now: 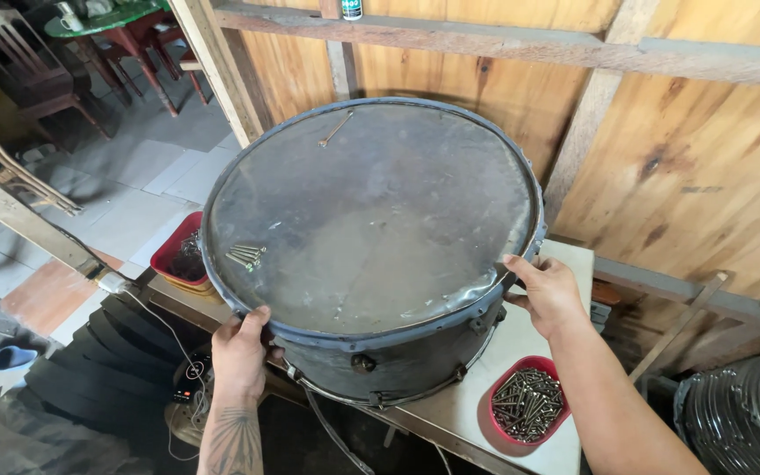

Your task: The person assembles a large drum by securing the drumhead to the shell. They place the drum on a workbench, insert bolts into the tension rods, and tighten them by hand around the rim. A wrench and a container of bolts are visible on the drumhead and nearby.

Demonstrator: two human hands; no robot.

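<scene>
A large dark drum [371,229] with a worn grey head and a metal rim stands tilted on a white table [565,264]. My left hand [241,352] grips the rim at its near left edge. Over at the near right edge, my right hand [549,295] presses on the rim with its thumb on top. Several screws [246,256] lie in a small pile on the left of the drum head. One long screw [335,129] lies alone near the far edge.
A red bowl of screws [528,406] sits on the table at the near right. Another red container [182,255] stands left of the drum. Behind is a wooden plank wall [688,149]. Metal hoops [741,413] lie at lower right; chairs and a table [116,26] stand far left.
</scene>
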